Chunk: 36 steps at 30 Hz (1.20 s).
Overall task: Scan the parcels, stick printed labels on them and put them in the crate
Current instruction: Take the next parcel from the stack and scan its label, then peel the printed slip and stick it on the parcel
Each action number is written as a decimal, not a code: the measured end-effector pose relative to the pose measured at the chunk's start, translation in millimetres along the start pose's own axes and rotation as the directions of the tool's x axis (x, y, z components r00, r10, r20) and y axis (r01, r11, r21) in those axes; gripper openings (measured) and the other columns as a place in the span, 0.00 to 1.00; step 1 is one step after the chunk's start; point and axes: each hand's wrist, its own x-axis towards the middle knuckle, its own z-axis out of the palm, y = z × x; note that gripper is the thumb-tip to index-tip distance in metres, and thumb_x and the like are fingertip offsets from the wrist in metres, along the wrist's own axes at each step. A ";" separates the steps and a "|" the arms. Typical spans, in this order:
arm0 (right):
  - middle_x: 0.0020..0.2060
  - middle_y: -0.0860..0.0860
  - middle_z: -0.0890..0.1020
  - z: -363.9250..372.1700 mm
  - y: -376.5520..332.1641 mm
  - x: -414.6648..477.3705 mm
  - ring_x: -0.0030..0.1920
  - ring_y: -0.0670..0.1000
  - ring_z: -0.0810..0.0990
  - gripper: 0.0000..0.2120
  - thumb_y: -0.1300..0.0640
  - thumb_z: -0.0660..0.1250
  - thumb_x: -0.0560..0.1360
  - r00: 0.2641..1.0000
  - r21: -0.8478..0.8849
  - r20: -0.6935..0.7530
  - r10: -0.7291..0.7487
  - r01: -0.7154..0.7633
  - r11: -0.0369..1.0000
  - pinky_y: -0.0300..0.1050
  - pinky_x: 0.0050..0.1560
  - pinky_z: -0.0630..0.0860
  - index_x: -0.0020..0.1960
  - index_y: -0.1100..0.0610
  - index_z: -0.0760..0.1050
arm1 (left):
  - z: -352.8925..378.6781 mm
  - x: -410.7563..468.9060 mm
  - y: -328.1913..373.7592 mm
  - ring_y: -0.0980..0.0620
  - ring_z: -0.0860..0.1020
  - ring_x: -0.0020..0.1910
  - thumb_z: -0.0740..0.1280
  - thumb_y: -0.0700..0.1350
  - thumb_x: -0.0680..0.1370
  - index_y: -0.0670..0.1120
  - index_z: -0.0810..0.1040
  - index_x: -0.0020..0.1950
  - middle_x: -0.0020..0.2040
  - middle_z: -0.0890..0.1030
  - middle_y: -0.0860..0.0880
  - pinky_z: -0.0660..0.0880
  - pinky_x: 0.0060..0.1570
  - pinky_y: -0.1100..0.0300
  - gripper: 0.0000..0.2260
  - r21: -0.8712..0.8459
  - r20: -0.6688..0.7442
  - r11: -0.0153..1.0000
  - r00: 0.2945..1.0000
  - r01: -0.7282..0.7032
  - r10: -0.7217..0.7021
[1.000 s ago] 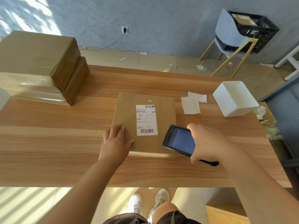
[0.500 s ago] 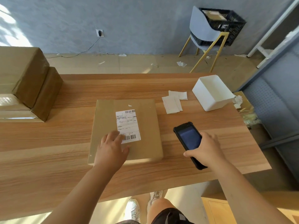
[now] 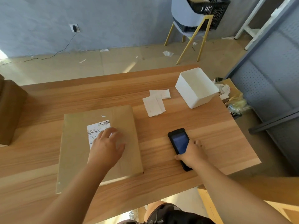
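Parcel (image 3: pixel 100 147): a flat brown box is laid on the bench (image 3: pixel 202 126), left of centre, its long side running away from the camera.
Label (image 3: pixel 98 128): a white sheet with a barcode is stuck on the parcel's top; its lower part is hidden by the left hand.
Left hand (image 3: pixel 106 147): it is laid over the label, palm down, fingers (image 3: pixel 113 131) spread apart and blurred; nothing is gripped.
Right hand (image 3: pixel 192 153): its fingers are clamped on the lower half of the scanner, near the bench's front edge.
Scanner (image 3: pixel 178 142): a black handheld with a dark blue screen facing up is held at the bench, right of the parcel and apart from it.
Loose labels (image 3: pixel 155 104): several white slips are spread beyond the parcel, beside the white bin (image 3: pixel 195 96).
Crate (image 3: pixel 213 12): a black crate is seen on a chair (image 3: pixel 186 18) by the far wall, well apart from the bench.
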 end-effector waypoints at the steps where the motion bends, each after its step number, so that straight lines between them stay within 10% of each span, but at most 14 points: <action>1: 0.68 0.55 0.62 -0.3 1.1 3.1 0.65 0.57 0.66 0.46 0.42 0.77 0.64 1.000 -0.041 0.012 -0.014 0.015 0.999 0.50 0.58 0.72 0.71 0.58 0.57 | 0.5 3.3 0.8 0.38 0.77 0.53 0.70 0.49 0.68 0.45 0.81 0.53 0.56 0.79 0.45 0.75 0.49 0.43 0.15 0.017 -0.005 1.000 1.000 0.004 -0.004; 9: 0.68 0.54 0.63 -29.8 -24.0 33.9 0.67 0.56 0.63 0.45 0.29 0.67 0.66 0.998 -0.187 0.021 -0.062 0.065 0.980 0.51 0.57 0.70 0.71 0.56 0.60 | 3.9 22.2 -0.6 0.38 0.76 0.53 0.74 0.50 0.68 0.48 0.82 0.53 0.57 0.78 0.46 0.73 0.49 0.42 0.15 0.025 -0.056 0.994 0.993 0.104 -0.103; 19: 0.65 0.52 0.70 -44.6 -103.7 100.7 0.62 0.53 0.72 0.24 0.46 0.64 0.77 0.938 0.136 -0.032 -0.344 0.345 0.929 0.48 0.55 0.74 0.68 0.56 0.66 | 16.3 30.9 -4.9 0.36 0.76 0.47 0.59 0.58 0.71 0.47 0.83 0.51 0.55 0.79 0.45 0.76 0.47 0.41 0.21 0.037 -0.144 0.986 0.978 0.161 -0.154; 36: 0.51 0.54 0.81 -25.0 -138.8 142.4 0.48 0.55 0.80 0.13 0.54 0.70 0.75 0.965 0.206 -0.009 -0.261 0.257 0.944 0.48 0.41 0.77 0.56 0.58 0.73 | 16.5 32.9 6.0 0.36 0.76 0.47 0.59 0.57 0.72 0.49 0.83 0.50 0.55 0.80 0.47 0.76 0.48 0.42 0.18 0.039 -0.134 0.959 0.953 0.280 -0.273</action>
